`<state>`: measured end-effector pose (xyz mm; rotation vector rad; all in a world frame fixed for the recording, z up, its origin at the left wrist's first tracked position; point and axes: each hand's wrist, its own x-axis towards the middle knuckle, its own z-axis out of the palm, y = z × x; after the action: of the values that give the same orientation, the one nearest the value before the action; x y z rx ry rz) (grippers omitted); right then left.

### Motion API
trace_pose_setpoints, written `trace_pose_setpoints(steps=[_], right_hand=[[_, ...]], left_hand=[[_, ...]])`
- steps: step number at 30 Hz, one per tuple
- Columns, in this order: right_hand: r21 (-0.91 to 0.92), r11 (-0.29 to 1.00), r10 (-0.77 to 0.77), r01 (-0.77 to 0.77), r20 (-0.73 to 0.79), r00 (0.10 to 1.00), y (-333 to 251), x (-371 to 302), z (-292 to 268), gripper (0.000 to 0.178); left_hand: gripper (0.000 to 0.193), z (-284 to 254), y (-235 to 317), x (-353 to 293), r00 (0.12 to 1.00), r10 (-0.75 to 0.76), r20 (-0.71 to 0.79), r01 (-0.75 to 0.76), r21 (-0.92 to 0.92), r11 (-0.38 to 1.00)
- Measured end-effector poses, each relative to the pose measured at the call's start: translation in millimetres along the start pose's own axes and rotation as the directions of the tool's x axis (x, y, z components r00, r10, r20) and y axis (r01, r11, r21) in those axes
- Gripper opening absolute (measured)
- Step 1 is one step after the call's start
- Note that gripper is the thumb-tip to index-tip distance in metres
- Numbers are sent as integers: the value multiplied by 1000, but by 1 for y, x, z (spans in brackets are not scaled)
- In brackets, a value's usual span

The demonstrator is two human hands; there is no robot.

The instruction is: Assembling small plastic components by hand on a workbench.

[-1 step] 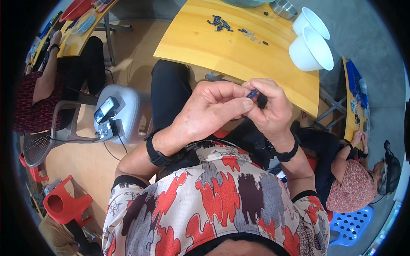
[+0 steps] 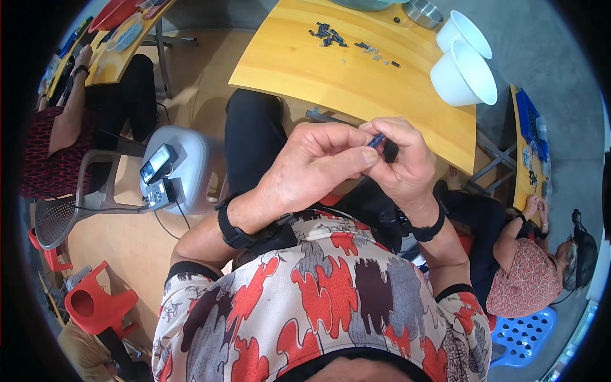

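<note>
A small dark blue cylindrical piece [image 2: 377, 140] is pinched between my two hands, in front of the table's near edge. My left hand [image 2: 315, 156] is closed, its thumb and fingertips meeting at the piece's left side. On the other side, my right hand [image 2: 404, 153] is also closed, with thumb and forefinger around it. The fingers cover most of the piece, so its full shape is hidden. Beyond my hands, a pile of similar small dark pieces [image 2: 328, 35] lies on the wooden table [image 2: 299, 70]. Tiny clear bits [image 2: 375, 53] are scattered to the right of that pile.
Two white tubs [image 2: 463, 73] and a metal bowl [image 2: 422, 14] stand along the table's right and far sides. To my left, a grey stool [image 2: 184, 149] carries a device with cables. A red stool [image 2: 98, 302] stands behind it. People sit at tables left and right.
</note>
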<state>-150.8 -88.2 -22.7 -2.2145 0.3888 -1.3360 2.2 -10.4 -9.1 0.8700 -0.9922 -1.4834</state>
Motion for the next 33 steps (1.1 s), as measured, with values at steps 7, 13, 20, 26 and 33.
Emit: trace_pose_setpoints(steps=[7,13,20,26,33], right_hand=[[-83,987,-133,136,36,990,9,-3,-2,33],[-198,958,-204,210,48,978,6,4,-4,34],[-229,930,-275,286,80,958,13,7,-1,33],[-250,963,-103,104,18,995,9,8,-2,34],[-87,996,35,-36,-15,999,17,-4,-3,32]], left_hand=[[16,7,0,-2,1000,28,-14,-26,134,991],[14,13,1,1,988,136,-67,-122,187,975],[14,8,-6,6,981,169,-98,-151,172,973],[12,10,-7,15,972,188,-143,-172,117,978],[11,1,-10,22,994,58,-98,-53,50,997]])
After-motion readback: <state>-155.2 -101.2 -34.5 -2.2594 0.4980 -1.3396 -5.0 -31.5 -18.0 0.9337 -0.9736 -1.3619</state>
